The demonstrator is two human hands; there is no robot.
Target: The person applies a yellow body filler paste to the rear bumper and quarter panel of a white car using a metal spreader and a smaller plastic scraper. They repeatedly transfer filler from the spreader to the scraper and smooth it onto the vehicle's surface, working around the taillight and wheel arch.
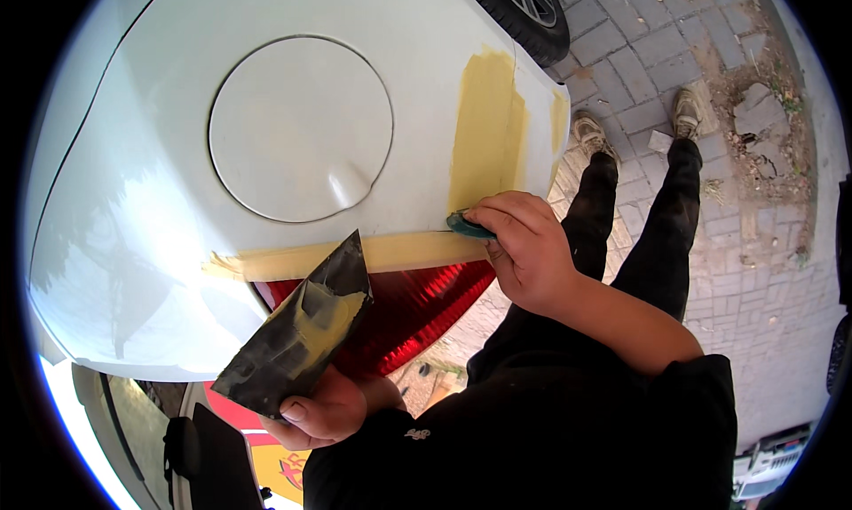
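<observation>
My left hand (324, 412) grips the lower end of a dark, flat mixing board (257, 368), thumb on top. Yellow body filler (324, 319) is smeared across the board. Between the fingers of my right hand (528, 253) is a small green spreader (469, 227), its edge against the white car panel (417, 93) or just over it. Directly above the spreader, a broad yellow filler patch (484, 133) covers the panel. Masking tape (404, 251) runs along the panel edge beside the red tail light (426, 315), which the board partly covers.
A round fuel flap (302, 128) lies left of the patch. The car's wheel (524, 17) is at the top. My shoes (593, 133) stand on grey paving (639, 53), near a broken stone slab (761, 119). Another vehicle (133, 430) shows at lower left.
</observation>
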